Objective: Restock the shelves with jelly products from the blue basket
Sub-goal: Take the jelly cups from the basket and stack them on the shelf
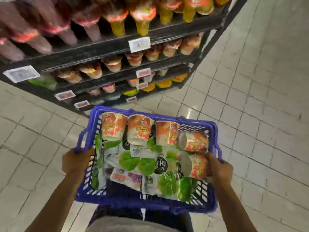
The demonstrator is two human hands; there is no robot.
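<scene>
Far L: black shelf unit (100, 51), several tiers of jelly cups (113, 63) w/ white price tags (139, 44) on the edges. Top rows are too blurred to read.

Your left hand (77, 159) is at the near-L corner of the blue basket (83, 138), fingers curled tight round its rim.

The basket sits in front of you, near side vs the shelves, just short of the bottom tier. Inside, along the far wall, is a row of orange-label cups (113, 126) lying on their sides: three w/ bases toward you, plus one at the R end turned sideways. Below them, the middle and near part is piled w/ green-fruit pouches (147, 164), overlapping each other. One purple-fruit pouch (127, 178) lies near-L among them.

Near-R: one more orange cup (195, 166) on its side, white base pointing L.

Your right hand (220, 168) lies over the basket's R rim, fingers curled in against that cup's R end. Can't tell if it's gripping cup or rim.

R of everything: pale tiled floor (250, 97).
</scene>
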